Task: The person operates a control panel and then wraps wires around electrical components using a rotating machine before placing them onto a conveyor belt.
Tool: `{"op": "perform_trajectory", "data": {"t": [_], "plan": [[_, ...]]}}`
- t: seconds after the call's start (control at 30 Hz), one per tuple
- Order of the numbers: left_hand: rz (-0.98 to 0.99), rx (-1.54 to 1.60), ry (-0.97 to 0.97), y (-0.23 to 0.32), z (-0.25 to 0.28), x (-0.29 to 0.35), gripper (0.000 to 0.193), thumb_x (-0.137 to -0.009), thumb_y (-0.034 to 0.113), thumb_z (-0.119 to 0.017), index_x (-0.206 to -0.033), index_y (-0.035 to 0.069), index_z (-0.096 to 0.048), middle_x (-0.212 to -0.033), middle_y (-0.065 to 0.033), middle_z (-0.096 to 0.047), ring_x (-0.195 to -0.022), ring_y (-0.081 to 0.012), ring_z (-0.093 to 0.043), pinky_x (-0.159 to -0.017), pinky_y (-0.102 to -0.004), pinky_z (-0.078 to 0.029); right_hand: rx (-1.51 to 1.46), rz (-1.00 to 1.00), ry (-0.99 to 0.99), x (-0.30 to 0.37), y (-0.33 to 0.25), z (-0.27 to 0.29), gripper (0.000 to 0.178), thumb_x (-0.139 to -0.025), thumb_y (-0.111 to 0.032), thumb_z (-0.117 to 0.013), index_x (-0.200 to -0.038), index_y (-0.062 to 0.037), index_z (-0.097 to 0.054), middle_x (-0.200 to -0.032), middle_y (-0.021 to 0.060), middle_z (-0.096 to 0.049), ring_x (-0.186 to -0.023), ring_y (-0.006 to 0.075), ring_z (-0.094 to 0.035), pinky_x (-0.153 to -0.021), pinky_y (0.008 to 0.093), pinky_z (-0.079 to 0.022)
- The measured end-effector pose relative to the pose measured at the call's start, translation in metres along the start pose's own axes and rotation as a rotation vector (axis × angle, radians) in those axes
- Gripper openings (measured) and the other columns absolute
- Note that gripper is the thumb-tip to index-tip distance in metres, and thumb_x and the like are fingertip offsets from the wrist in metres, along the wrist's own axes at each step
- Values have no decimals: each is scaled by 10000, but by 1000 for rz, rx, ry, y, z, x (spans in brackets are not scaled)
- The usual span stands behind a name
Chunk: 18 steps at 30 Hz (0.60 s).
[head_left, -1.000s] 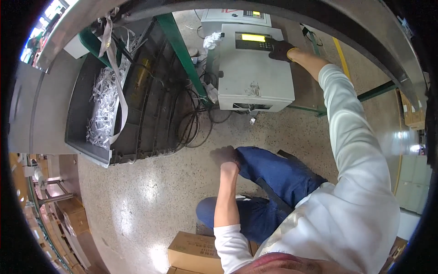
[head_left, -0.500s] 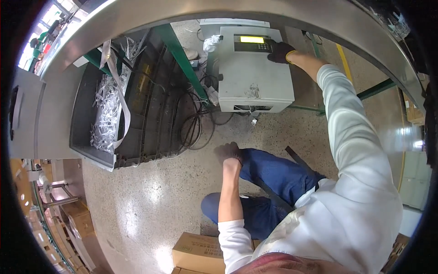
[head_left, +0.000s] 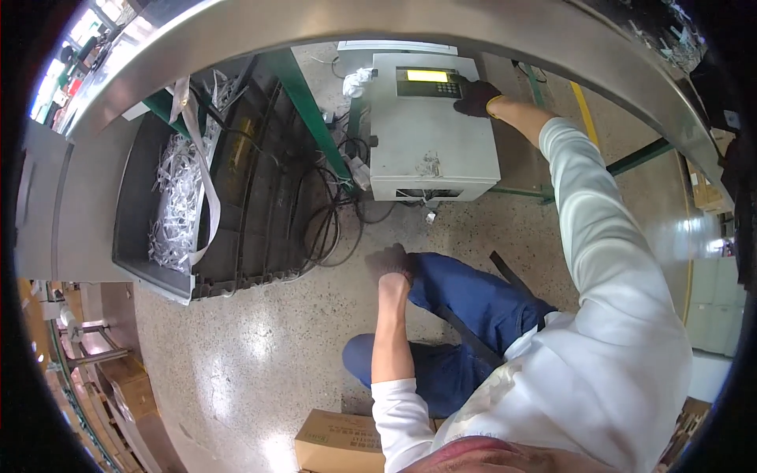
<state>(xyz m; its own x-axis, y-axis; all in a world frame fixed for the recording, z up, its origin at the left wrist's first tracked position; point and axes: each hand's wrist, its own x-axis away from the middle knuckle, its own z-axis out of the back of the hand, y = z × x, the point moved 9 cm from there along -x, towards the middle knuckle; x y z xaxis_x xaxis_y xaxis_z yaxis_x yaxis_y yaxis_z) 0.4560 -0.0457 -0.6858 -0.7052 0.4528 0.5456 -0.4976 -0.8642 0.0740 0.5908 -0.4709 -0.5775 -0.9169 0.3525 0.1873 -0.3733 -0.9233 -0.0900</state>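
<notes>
My right hand (head_left: 475,99), in a dark glove, is at the right edge of a keypad (head_left: 446,88) on a pale grey machine cabinet (head_left: 434,134). A finger reaches toward the keys, and nothing shows in the hand. Beside the keypad, a small display (head_left: 426,76) glows yellow. My left hand (head_left: 388,262), also gloved, hangs next to my bent knee in blue trousers, its fingers loosely extended and slightly blurred. It appears to hold nothing.
At the left, a dark grey bin (head_left: 134,213) contains white shredded strips (head_left: 177,205). Black cables (head_left: 323,225) coil near the cabinet. A metal table edge (head_left: 378,27) arches overhead, with a green leg (head_left: 303,110) below. A cardboard box (head_left: 335,441) sits near my left arm.
The whole view has shifted slightly, so the cabinet appears a little lower and further left. My right hand stays at the keypad; my left hand remains beside the knee.
</notes>
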Motion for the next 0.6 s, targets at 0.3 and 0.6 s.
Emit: {"op": "perform_trajectory", "data": {"t": [0.3, 0.6], "plan": [[-53, 15, -93, -4, -27, -16, 408, -956, 497, -534, -1133, 163, -687, -1139, -137, -733, -1078, -338, -698, -920, -497, -489, -8, 72, -22, -3, -14, 2, 833, -828, -420, -686, -1548, -172, -348, -1256, 245, -653, -1135, 431, -635, -971, 496, -512], [-46, -61, 7, 3, -16, -16, 303, -943, 414, -593, -1112, 184, -695, -1114, -121, -740, -1082, -311, -703, -903, -456, -503, 155, -44, -53, -9, -14, -5, 754, -804, -374, -653, -1491, -145, -441, -1289, 214, -653, -1184, 374, -627, -982, 468, -506]]}}
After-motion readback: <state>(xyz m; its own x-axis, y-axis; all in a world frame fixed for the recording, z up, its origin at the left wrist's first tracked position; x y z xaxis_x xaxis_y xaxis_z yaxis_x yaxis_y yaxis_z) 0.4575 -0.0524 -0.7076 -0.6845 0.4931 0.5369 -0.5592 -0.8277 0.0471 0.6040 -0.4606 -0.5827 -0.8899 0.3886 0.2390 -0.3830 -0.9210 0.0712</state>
